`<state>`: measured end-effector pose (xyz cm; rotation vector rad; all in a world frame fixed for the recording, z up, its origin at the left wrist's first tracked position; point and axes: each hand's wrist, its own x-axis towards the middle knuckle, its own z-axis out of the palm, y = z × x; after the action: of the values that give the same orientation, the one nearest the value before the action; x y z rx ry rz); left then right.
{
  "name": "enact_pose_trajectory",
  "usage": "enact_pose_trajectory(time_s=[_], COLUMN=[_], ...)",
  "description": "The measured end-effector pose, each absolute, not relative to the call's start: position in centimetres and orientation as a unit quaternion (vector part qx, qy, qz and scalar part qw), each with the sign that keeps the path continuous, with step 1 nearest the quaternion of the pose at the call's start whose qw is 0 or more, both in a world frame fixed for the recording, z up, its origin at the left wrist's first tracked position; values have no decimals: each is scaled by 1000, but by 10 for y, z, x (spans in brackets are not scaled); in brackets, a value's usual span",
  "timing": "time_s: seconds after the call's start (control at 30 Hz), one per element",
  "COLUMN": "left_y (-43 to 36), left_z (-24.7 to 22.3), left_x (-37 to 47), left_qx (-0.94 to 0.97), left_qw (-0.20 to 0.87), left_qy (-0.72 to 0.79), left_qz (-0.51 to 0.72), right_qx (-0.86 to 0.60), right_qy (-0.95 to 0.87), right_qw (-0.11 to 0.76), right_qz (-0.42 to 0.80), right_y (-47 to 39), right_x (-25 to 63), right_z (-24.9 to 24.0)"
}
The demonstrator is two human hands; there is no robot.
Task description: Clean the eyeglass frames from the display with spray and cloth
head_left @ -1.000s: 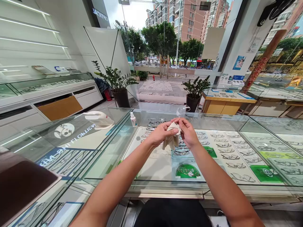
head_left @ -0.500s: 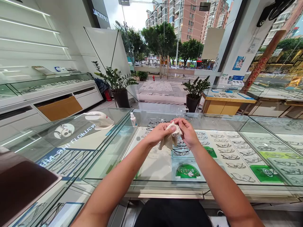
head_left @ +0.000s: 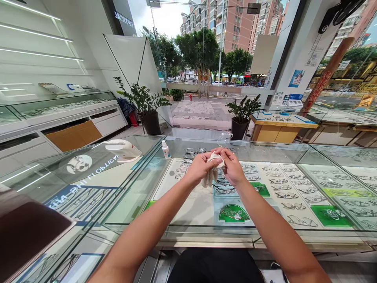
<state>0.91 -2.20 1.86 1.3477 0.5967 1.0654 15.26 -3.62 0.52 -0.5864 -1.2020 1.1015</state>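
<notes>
Over the glass counter, my left hand [head_left: 199, 168] is closed on a pale cloth [head_left: 209, 179], pinching it with the thumb on top. Part of the cloth hangs below the fingers. My right hand [head_left: 233, 168] is closed right beside it, its fingers touching the cloth's right side. Thin-rimmed eyeglasses [head_left: 225, 137] stick up just beyond my right fingertips, with a clear lens faintly showing. The rest of the frame is hidden by the hands and cloth.
A small white spray bottle [head_left: 165, 149] stands on the glass display counter [head_left: 188, 232], left of my hands. Farther left is a white device [head_left: 123, 149]. Rows of eyeglass frames [head_left: 285, 195] lie under the glass. A dark screen-like panel [head_left: 26, 232] is at the near left.
Both hands have drawn closer together around the cloth, the left shifting slightly right. The cloth is more bunched, and the eyeglass lens shows more above the fingers.
</notes>
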Motion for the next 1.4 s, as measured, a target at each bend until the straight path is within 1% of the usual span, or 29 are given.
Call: enact_pose_trajectory(time_s=[0.2, 0.3, 0.47, 0.57, 0.8, 0.9, 1.03, 1.2, 1.4], left_y=[-22, -21, -22, -20, -14, -16, -19, -18, -14], left_z=[18, 18, 18, 18, 20, 22, 26, 22, 10], left_x=[13, 11, 5, 2, -6, -6, -6, -4, 10], left_qx=[585, 595, 605, 606, 657, 656, 645, 648, 634], left_qw=[605, 605, 632, 650, 606, 616, 636, 621, 562], left_qy=[242, 226, 233, 233, 268, 259, 229, 233, 244], left_qz=[483, 479, 424, 395, 358, 351, 357, 374, 471], right_qx=[-281, -275, -289, -292, -288, -287, -286, -281, -268], right_qy=[-537, -525, -488, -477, -489, -499, -498, -492, -506], right_qw=[624, 635, 667, 668, 660, 663, 658, 660, 658], right_qz=[493, 495, 484, 491, 492, 478, 487, 494, 489], right_y=[-41, -40, -36, -35, -35, -34, -33, -31, -33], right_x=[155, 158, 161, 162, 164, 165, 164, 162, 157], right_z=[8, 9, 8, 8, 9, 8, 6, 4, 2])
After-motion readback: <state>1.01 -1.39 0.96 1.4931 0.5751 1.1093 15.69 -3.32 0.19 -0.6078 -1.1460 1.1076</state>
